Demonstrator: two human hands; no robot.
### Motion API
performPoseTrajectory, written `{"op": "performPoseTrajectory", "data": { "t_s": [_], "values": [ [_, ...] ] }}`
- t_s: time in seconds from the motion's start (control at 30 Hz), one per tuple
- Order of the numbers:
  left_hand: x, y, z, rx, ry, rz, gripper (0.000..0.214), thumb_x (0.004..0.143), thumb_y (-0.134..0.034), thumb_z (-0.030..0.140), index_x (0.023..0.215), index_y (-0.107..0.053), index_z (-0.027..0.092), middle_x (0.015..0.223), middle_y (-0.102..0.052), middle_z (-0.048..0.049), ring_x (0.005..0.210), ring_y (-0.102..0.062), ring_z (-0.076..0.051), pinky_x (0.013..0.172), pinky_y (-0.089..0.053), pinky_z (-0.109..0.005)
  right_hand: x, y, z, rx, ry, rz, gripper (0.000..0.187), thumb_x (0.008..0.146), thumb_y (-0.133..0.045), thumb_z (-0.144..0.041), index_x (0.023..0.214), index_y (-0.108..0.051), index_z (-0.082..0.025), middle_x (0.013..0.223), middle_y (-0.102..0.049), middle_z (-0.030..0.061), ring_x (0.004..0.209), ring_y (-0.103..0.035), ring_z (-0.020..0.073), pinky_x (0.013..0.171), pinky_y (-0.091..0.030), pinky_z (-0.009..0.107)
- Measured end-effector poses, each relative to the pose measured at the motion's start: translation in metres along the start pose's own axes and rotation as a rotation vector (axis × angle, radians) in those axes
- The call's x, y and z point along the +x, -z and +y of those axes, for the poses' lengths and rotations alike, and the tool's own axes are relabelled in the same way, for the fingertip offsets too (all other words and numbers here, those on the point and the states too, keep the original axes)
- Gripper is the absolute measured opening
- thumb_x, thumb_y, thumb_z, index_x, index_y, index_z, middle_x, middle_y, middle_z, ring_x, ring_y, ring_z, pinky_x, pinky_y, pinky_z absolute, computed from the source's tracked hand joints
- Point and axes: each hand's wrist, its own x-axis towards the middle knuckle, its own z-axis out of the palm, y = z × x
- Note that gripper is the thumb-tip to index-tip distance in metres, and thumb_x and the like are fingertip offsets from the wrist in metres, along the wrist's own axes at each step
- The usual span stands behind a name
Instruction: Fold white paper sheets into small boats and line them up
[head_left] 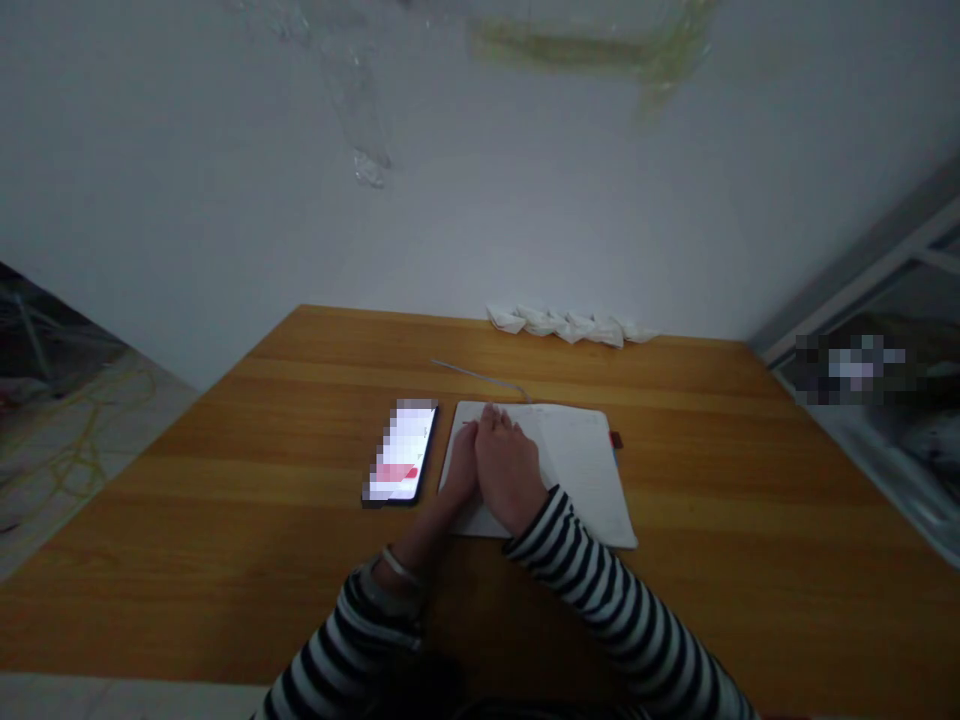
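Observation:
An open notebook (pixel 581 470) with pale pages lies on the wooden table in front of me. Over its left page my right hand (pixel 508 465) is bent inward, fingers close together and partly curled. My left hand (pixel 463 462) presses against its left side, and its fingers are mostly hidden. Whatever may lie between the two palms cannot be seen. A small red mark shows by the left fingertips, too small to name. Just left of the notebook lies a phone (pixel 405 450) with its screen lit.
A thin grey ribbon (pixel 480 376) runs from the notebook's top edge across the table (pixel 262 450). Crumpled white paper (pixel 570 326) lines the back edge against the wall (pixel 525 200). A small dark red tab (pixel 616 440) sticks out at the notebook's right side.

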Motion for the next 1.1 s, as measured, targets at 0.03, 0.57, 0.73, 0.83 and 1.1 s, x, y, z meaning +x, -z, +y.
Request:
{"op": "performPoseTrajectory", "data": {
  "t_s": [0.03, 0.57, 0.73, 0.83, 1.1],
  "values": [
    [0.004, 0.006, 0.000, -0.023, 0.019, 0.018, 0.039, 0.092, -0.044, 0.036, 0.115, -0.066, 0.012, 0.098, -0.073, -0.0142, 0.086, -0.069, -0.025, 0.080, -0.055, -0.039, 0.000, -0.003, 0.001, 0.039, 0.020, 0.021, 0.050, 0.096, -0.031, -0.001, 0.146, -0.041, 0.002, 0.143, -0.052, 0.0294, 0.135, -0.052, 0.0301, 0.109, -0.044, 0.046],
    [0.003, 0.025, 0.007, 0.093, 0.171, 0.018, 0.046, 0.087, -0.055, 0.029, 0.131, -0.053, 0.016, 0.071, -0.058, 0.0019, 0.060, -0.054, -0.015, 0.057, -0.041, -0.024, 0.030, -0.021, 0.152, 0.613, 0.147, 0.205, 0.047, 0.101, -0.039, -0.032, 0.143, -0.050, -0.016, 0.148, -0.054, 0.0130, 0.139, -0.048, 0.0194, 0.118, -0.033, 0.040],
    [-0.007, 0.028, 0.017, 0.334, 0.127, -0.024, 0.044, 0.094, -0.043, 0.026, 0.136, -0.049, 0.016, 0.080, -0.066, -0.0040, 0.067, -0.061, -0.019, 0.064, -0.043, -0.028, 0.049, -0.043, 0.162, 0.081, 0.134, 0.105, 0.046, 0.104, -0.033, -0.025, 0.144, -0.050, -0.010, 0.155, -0.044, 0.0152, 0.150, -0.029, 0.0261, 0.123, -0.011, 0.054],
    [-0.010, 0.029, 0.018, 0.389, 0.132, -0.028, 0.045, 0.095, -0.041, 0.026, 0.138, -0.047, 0.016, 0.080, -0.066, -0.0051, 0.068, -0.062, -0.021, 0.065, -0.043, -0.029, 0.050, -0.050, 0.162, 0.027, 0.148, 0.116, 0.047, 0.105, -0.029, -0.027, 0.146, -0.048, -0.011, 0.156, -0.043, 0.0142, 0.150, -0.028, 0.0259, 0.122, -0.011, 0.054],
    [-0.011, 0.032, 0.017, 0.285, 0.155, 0.004, 0.050, 0.094, -0.047, 0.035, 0.140, -0.043, 0.016, 0.068, -0.061, 0.0017, 0.060, -0.059, -0.018, 0.060, -0.042, -0.027, 0.051, -0.050, 0.163, 0.047, 0.137, 0.133, 0.048, 0.105, -0.029, -0.028, 0.145, -0.049, -0.011, 0.155, -0.044, 0.0125, 0.149, -0.031, 0.0247, 0.121, -0.017, 0.048]
  ]
}}
